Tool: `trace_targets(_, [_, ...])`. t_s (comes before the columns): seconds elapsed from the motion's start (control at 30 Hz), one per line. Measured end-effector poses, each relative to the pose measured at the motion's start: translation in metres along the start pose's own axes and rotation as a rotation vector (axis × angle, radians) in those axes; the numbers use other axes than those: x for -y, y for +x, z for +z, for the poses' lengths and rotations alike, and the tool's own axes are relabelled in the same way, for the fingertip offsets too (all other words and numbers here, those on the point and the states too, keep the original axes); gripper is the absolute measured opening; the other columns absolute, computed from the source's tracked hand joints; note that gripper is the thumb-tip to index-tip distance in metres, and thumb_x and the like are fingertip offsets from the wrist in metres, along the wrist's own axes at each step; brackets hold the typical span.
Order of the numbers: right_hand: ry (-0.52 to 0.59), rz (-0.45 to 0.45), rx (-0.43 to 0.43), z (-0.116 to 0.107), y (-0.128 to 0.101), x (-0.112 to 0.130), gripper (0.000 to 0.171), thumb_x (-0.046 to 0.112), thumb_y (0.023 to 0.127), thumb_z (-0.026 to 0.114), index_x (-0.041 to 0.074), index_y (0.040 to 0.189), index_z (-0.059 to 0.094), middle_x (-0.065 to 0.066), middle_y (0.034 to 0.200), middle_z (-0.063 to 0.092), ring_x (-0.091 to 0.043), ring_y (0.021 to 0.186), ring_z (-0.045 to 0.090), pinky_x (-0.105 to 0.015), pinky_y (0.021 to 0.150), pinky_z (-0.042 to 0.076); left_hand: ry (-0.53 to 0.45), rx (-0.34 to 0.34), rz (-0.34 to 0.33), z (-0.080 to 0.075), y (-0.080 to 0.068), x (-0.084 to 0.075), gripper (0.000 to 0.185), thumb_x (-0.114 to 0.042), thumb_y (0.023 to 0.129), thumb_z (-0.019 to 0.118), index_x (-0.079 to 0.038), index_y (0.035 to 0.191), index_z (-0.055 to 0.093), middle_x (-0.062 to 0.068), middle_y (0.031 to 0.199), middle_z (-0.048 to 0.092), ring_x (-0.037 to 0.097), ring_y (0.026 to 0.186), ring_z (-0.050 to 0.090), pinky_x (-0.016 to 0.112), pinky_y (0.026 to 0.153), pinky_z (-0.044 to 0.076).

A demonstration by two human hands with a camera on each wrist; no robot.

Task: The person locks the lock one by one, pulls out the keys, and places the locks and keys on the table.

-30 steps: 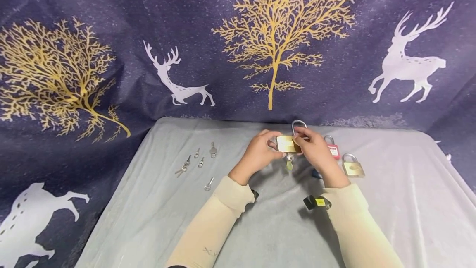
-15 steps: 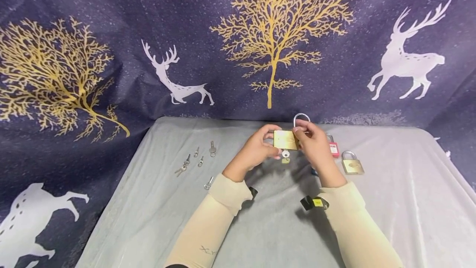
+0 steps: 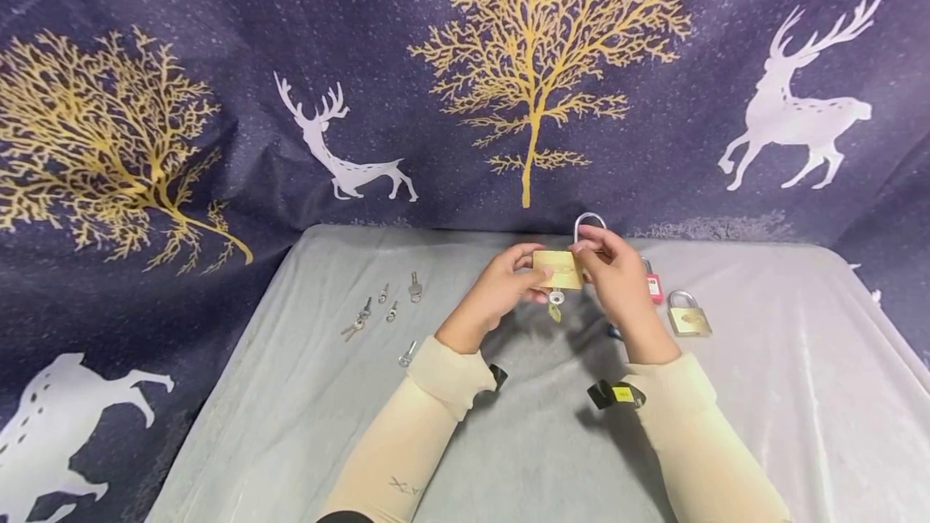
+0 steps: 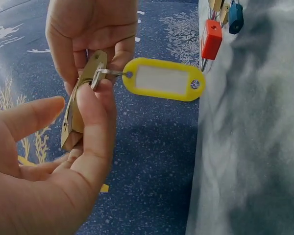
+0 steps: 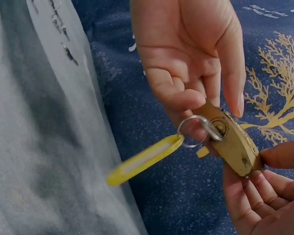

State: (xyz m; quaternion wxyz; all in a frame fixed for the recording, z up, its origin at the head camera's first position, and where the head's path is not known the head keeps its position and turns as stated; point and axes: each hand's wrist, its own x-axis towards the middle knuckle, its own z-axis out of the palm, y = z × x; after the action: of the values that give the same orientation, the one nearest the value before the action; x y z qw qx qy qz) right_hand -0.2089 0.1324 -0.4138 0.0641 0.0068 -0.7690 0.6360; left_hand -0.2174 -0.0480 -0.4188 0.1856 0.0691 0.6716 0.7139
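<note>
There, grey table (image 3: 291, 426) meets deer-print backdrop (image 3: 218, 63).

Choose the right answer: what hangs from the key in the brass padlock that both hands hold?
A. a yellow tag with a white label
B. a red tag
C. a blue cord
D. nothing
A: on the wrist views a ring through the key links a yellow tag with a white label to the brass padlock, which the left hand and right hand hold above the table.
</note>
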Motion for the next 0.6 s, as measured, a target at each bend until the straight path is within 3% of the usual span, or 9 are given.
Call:
trace_targets(0.2, [0.029,-0.014,0.014,0.0023,-0.0011,0.0005,0.039,0.012,0.100,0.059,-0.001,0.137,0.057,0.015,0.093,0.067,0.005,0.089,0.066,-0.014,0.073,0.057,0.007,-0.001,-0.013,0.0012,0.0003,0.0022,0.033,-0.007,0.099,0.061,0.005,0.129,0.053,0.009,0.092,0.067,0.013,0.070,0.063,0.021,0.064,0.056])
trace_targets(0.4, [0.008,-0.012,0.020,0.0040,-0.0005,-0.0041,0.040,0.012,0.100,0.058,0.000,0.138,0.056,0.011,0.096,0.066,0.006,0.091,0.065,-0.012,0.077,0.054,0.039,0.014,0.017,0.0024,-0.0005,0.0044,0.028,-0.011,0.101,0.061,0.009,0.120,0.061,0.015,0.096,0.071,0.013,0.070,0.062,0.020,0.064,0.055])
trace_targets(0.6, [-0.124,-0.047,-0.009,0.0031,-0.0016,-0.0028,0.042,0.026,0.100,0.063,0.008,0.137,0.059,-0.002,0.107,0.065,0.001,0.091,0.062,-0.012,0.077,0.050,0.028,0.001,0.040,0.0027,-0.0020,0.0022,0.026,-0.011,0.100,0.062,0.006,0.120,0.062,0.013,0.096,0.071,0.015,0.071,0.060,0.020,0.063,0.054])
